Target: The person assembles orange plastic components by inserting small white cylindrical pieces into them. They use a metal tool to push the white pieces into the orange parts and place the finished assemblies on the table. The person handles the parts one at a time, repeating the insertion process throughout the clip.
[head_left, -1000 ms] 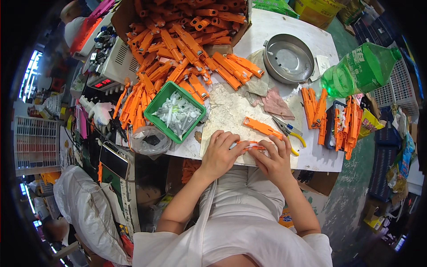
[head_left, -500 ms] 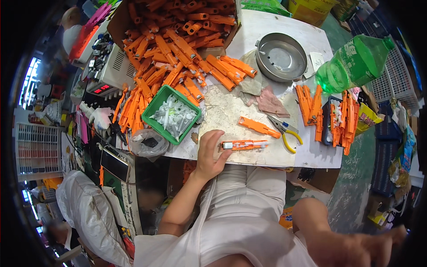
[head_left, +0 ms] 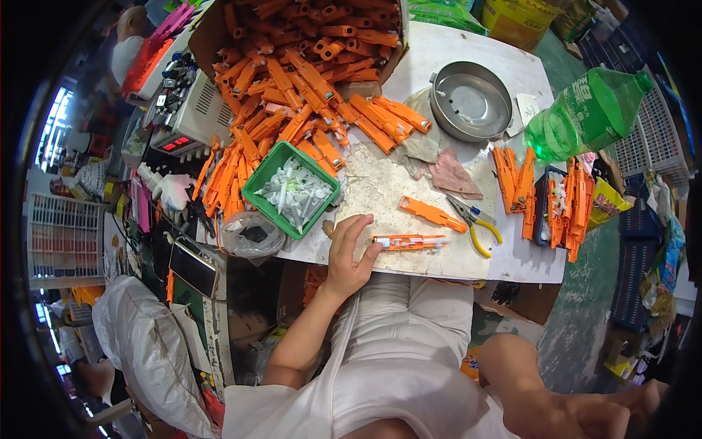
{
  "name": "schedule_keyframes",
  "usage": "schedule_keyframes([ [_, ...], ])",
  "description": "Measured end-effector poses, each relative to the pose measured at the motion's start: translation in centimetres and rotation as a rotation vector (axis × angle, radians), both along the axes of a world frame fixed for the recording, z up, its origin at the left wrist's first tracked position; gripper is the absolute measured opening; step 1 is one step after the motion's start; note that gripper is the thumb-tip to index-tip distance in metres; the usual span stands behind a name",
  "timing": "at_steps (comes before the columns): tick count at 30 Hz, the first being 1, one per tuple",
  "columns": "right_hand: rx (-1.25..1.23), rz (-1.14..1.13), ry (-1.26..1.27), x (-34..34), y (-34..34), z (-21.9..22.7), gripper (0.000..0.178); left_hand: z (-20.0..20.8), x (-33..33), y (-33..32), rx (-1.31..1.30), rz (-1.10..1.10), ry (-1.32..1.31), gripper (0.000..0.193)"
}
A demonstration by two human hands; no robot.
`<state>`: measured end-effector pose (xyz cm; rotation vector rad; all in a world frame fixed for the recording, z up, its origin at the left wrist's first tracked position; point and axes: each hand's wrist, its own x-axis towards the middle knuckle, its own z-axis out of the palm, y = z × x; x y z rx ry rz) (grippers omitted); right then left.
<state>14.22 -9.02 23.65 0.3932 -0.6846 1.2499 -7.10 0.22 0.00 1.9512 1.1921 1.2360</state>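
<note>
On the near part of the table lies an orange plastic housing (head_left: 411, 242) with white and metal pieces in it. My left hand (head_left: 348, 262) is at its left end, thumb and forefinger spread apart and the thumb tip close against the end. Just beyond lies a second orange housing piece (head_left: 433, 214). Pliers with yellow handles (head_left: 479, 228) rest to its right. My right hand (head_left: 610, 415) is away from the table at the lower right, dark and partly cut off by the edge; what its fingers do is unclear.
A box of orange housings (head_left: 307, 44) spills onto the table at the back left. Nearer stand a green basket of small white plastic parts (head_left: 252, 192) and a clear bag (head_left: 252, 235). A metal bowl (head_left: 499, 132), pink cloth (head_left: 453, 174) and green bottle (head_left: 585, 113) are farther right.
The whole view has shifted slightly. The housing by my left hand has turned somewhat onto its side. My right hand has dropped a little toward the lower edge.
</note>
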Motion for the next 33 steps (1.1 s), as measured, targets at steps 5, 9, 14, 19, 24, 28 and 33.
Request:
schedule_keyframes([
  [5, 0.064, -0.047, -0.178, 0.0, 2.4, -1.6, 0.034, 0.7, 0.1, 0.9, 0.02, -0.072, 0.06, 0.021],
  [9, -0.185, -0.664, -0.844, -0.1, 3.9, -8.4, 0.022, 3.6, 0.5, 1.7, 0.154, -0.186, 0.357, 0.015],
  [14, -0.069, -1.052, -2.007, -1.4, 6.2, -19.4, 0.044, 5.0, 0.9, 2.6, 0.252, -0.283, 0.723, 0.014],
  [19, -0.091, -1.052, -2.056, -2.8, 6.9, -21.9, 0.047, 5.1, 1.4, 3.3, 0.37, -0.367, 0.836, 0.013],
  [24, -0.079, -1.009, -2.054, -2.8, 7.4, -22.3, 0.041, 5.9, 2.0, 3.8, 0.409, -0.441, 0.94, 0.014],
  [28, -0.104, -1.005, -2.023, -2.7, 7.5, -22.4, 0.04, 5.4, 2.2, 4.3, 0.453, -0.489, 0.939, 0.016],
  [33, -0.109, -1.033, -1.977, -2.8, 7.4, -22.8, 0.038, 4.8, 1.9, 4.4, 0.484, -0.475, 0.924, 0.021],
])
